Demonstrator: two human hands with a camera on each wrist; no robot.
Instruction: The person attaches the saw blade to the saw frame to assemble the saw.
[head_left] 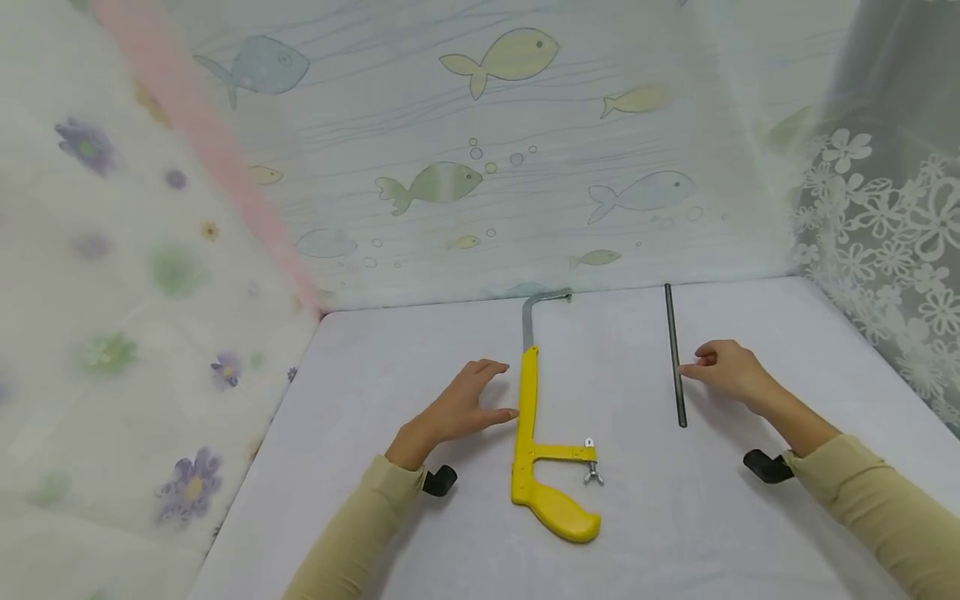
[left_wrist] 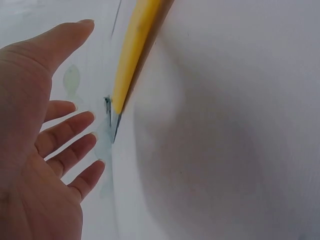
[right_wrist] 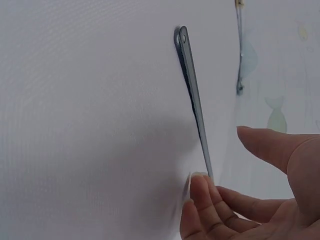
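A yellow hacksaw frame (head_left: 528,400) lies on the white table, its grey front arm pointing away and its handle near me. No blade spans it. My left hand (head_left: 459,406) is just left of the frame, thumb and fingers spread and holding nothing; its thumb tip is right at the yellow bar in the head view. Farther right lies a thin dark hacksaw blade (head_left: 672,333), with a hole at its near end in the right wrist view. My right hand (head_left: 733,375) is beside the blade, thumb tip at its edge in the head view, thumb apart from the bent fingers (right_wrist: 201,195).
A wing nut (head_left: 593,475) sits on the frame's short crossbar. Behind the table (head_left: 600,558) hangs a fish-print curtain (head_left: 337,150); a flower-print sheet (head_left: 127,292) borders the left side and white lace (head_left: 892,217) the right. Black wrist mounts (head_left: 767,467) stick out from both sleeves.
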